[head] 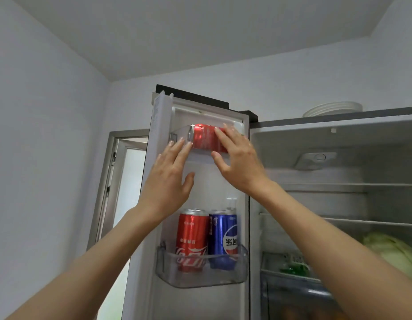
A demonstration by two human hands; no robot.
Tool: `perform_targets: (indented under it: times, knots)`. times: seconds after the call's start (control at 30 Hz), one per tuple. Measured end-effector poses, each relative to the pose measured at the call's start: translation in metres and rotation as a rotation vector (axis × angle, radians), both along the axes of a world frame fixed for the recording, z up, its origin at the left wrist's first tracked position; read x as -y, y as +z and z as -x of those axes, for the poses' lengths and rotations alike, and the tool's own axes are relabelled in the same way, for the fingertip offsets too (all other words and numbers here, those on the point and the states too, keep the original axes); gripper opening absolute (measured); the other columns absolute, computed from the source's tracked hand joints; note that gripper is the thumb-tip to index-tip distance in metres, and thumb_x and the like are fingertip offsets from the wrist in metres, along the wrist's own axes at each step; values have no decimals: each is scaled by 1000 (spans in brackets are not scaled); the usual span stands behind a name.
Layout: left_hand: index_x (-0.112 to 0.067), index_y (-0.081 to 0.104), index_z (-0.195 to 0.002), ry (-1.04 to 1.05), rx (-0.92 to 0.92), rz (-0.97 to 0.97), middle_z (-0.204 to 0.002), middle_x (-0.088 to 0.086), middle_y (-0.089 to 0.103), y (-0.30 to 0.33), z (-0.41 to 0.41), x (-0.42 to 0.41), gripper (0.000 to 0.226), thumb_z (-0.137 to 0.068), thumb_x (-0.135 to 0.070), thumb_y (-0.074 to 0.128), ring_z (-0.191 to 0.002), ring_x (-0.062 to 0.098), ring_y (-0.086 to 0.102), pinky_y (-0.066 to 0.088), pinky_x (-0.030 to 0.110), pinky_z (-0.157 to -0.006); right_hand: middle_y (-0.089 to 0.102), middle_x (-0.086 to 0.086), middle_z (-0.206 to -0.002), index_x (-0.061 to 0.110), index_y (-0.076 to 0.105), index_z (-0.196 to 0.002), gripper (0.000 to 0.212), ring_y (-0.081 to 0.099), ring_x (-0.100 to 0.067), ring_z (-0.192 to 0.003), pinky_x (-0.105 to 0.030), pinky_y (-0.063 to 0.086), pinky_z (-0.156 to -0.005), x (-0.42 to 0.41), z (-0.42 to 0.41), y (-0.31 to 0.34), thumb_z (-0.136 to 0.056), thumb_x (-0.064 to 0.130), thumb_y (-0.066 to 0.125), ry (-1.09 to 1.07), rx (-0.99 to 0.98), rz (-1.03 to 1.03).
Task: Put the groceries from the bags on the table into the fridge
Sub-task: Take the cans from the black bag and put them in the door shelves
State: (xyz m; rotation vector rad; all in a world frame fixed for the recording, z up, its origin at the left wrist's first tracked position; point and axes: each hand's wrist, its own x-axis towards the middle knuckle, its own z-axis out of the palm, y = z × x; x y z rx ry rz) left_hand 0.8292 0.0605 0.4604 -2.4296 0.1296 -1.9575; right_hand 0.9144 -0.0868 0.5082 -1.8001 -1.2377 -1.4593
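Observation:
The fridge door (200, 188) stands open in front of me. A red drink can (204, 139) lies on its side in the door's top compartment (179, 135), behind a clear flap. My right hand (237, 162) lies over the can's right part with straight fingers, thumb under the compartment. Reaching up beside it, my left hand (170, 176) touches the flap's left part with straight fingertips. Lower down, a clear door bin (200, 273) holds an upright red cola can (192, 236) and a blue Pepsi can (223, 236).
Right of the door, the fridge interior shows glass shelves (339, 185), a pale green cabbage (389, 250) and a drawer with something green (292, 269). White plates (332, 108) are stacked on top of the fridge. A doorway (131, 181) lies behind the door on the left.

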Motion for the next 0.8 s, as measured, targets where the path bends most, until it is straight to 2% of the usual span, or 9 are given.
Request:
perform_targets:
  times: [0.13,0.3,0.4,0.47,0.53,0.6,0.63,0.7,0.8]
  knots:
    - [-16,18,-147,65,-44,64,-156,7,11,-33,7,-6,65,-92,-24,51,-145,21,3,5,34,-115,21,-10,-155,17,37,-141,53,16,-24,-144,-45,17,-117,-1,10,-53,-92,26,53,1,-58,41]
    - [-8,9,-147,-7,-97,179,-156,11,5,-73,19,-18,70,-92,-21,51,-144,20,1,1,24,-113,41,-13,-144,12,50,-130,44,39,-28,-132,-46,32,-109,-9,33,-116,-88,25,52,10,-83,105]
    - [-4,14,-145,-96,-161,299,-154,12,15,-95,27,-29,65,-93,-18,50,-141,18,14,8,23,-113,52,-9,-132,11,52,-129,40,53,-26,-115,-43,43,-96,-18,48,-143,-92,28,50,-41,-142,189]
    - [-4,34,-130,-196,-202,355,-132,11,40,-108,32,-38,43,-92,-16,50,-118,12,36,28,26,-107,58,-9,-120,11,56,-125,37,57,-25,-102,-43,49,-85,-25,54,-160,-94,30,47,-85,-178,210]
    - [-4,38,-117,-248,-255,348,-115,10,43,-121,36,-45,31,-92,-15,51,-100,8,36,34,20,-99,64,-9,-105,9,62,-115,36,60,-26,-91,-43,50,-78,-32,59,-173,-93,31,44,-122,-208,177]
    - [-1,31,-133,-282,-301,340,-136,14,37,-132,39,-49,46,-93,-15,49,-114,4,31,15,-3,-95,68,-8,-92,9,66,-107,40,61,-26,-82,-41,50,-76,-37,62,-181,-90,35,40,-142,-231,110]
    - [-1,24,-140,-292,-308,351,-147,12,29,-136,39,-51,54,-94,-16,48,-125,-3,24,6,-5,-96,68,-7,-88,9,67,-107,43,61,-25,-79,-40,48,-77,-38,62,-184,-88,36,39,-139,-242,76]
    - [-8,10,-147,-307,-339,388,-157,3,9,-143,40,-52,63,-96,-19,45,-134,-6,5,1,7,-104,67,-7,-86,11,66,-109,44,60,-26,-80,-38,47,-78,-40,66,-188,-86,38,39,-142,-264,43]
    - [-12,1,-148,-326,-406,414,-157,1,-4,-147,41,-52,67,-96,-21,44,-141,5,-3,1,16,-109,65,-9,-90,10,66,-107,43,58,-27,-86,-38,43,-86,-40,71,-192,-85,39,43,-143,-312,7]
